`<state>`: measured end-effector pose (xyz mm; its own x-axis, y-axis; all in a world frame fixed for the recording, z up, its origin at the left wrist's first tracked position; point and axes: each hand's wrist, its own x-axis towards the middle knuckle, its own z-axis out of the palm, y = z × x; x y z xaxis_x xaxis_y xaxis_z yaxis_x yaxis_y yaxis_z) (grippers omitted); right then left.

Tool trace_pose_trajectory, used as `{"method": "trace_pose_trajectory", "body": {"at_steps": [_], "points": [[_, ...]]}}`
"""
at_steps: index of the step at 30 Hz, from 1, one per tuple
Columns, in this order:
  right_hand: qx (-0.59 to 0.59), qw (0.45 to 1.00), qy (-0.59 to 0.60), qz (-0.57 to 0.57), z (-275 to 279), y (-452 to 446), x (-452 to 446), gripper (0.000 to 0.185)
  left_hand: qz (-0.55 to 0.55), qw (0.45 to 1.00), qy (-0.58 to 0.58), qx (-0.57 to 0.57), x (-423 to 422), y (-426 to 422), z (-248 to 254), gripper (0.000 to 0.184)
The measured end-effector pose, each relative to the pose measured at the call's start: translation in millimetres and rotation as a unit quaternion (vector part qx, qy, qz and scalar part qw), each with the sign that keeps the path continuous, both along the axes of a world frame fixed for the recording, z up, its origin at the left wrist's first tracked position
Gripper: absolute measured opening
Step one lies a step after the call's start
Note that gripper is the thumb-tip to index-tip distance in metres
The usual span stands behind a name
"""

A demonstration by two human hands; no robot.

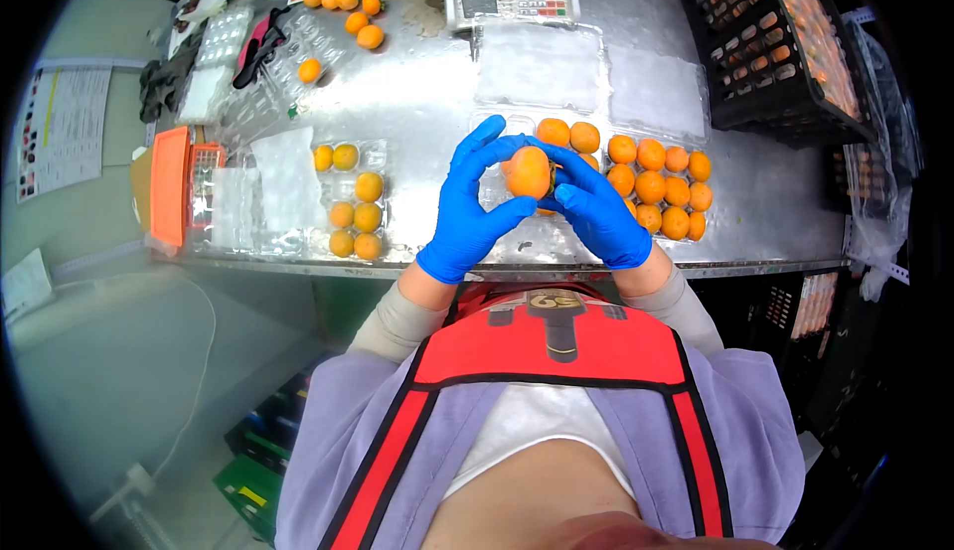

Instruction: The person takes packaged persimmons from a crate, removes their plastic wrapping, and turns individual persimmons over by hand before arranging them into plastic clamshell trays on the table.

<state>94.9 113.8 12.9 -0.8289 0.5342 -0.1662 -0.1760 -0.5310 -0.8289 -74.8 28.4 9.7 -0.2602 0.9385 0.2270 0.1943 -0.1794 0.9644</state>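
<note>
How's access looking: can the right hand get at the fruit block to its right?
Probably yes: nothing seen lies between the right hand and the fruit block, though that hand is busy at the held fruit.

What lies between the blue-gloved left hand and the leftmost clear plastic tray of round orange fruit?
The head view shows bare grey metal tabletop between left hand and tray.

Left hand [465, 207] and right hand [604, 220], both gloved in vivid blue! | pale grey sleeves [391, 323], snug | lavender top [750, 401] open over white shirt [512, 419] | and here's the red apron [477, 346]: black-edged straps [699, 461], dark printed shapes [561, 336], yellowish marking [555, 299]
</note>
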Motion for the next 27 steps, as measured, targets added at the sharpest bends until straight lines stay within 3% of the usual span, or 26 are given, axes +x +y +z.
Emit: {"method": "trace_pose_trajectory", "body": {"at_steps": [6, 8, 12, 14, 21, 23, 27], "points": [[0.031, 0.998, -0.013, -0.053, 8, -5, -14, 0.054, -0.008, 1.0, -0.011, 0.004, 0, 1, -1, 0.066], [0.235, 0.962, -0.05, -0.131, 5, -6, -16, 0.06, -0.009, 0.963, -0.267, -0.039, 6, -1, 4, 0.071], [0.366, 0.913, -0.065, -0.171, 12, -5, -20, 0.066, -0.021, 0.946, -0.323, -0.035, 1, 3, -1, 0.074], [0.4, 0.897, -0.058, -0.182, 9, -3, -21, 0.069, -0.079, 0.882, -0.448, -0.12, -3, 3, 7, 0.073], [0.527, 0.82, -0.094, -0.201, 8, 2, -24, 0.069, -0.071, 0.945, -0.298, -0.114, -3, 11, 9, 0.071], [0.566, 0.792, -0.099, -0.207, 9, 3, -23, 0.066, -0.027, 0.858, -0.48, -0.18, -6, 16, 16, 0.068], [0.594, 0.769, -0.12, -0.204, 7, 6, -20, 0.063, -0.056, 0.844, -0.494, -0.202, -16, 18, 15, 0.068]]}}
